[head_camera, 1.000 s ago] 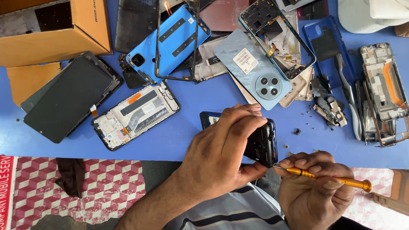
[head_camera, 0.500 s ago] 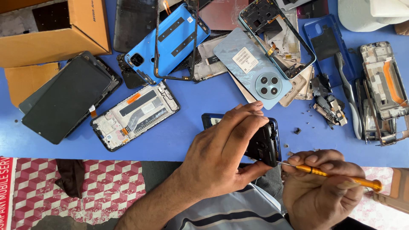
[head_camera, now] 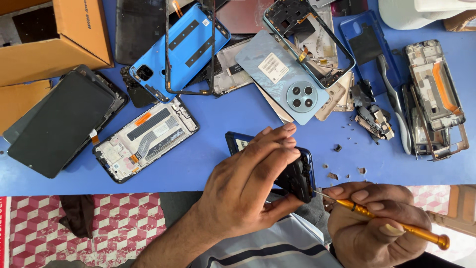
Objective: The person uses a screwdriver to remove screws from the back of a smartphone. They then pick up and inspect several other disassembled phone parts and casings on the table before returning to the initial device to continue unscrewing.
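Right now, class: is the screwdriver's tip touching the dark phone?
Touching. The head view shows the orange screwdriver in the right hand, its tip meeting the dark phone's lower edge.

Left hand grips a dark phone at the blue bench's near edge; right hand sets a yellow screwdriver against it.
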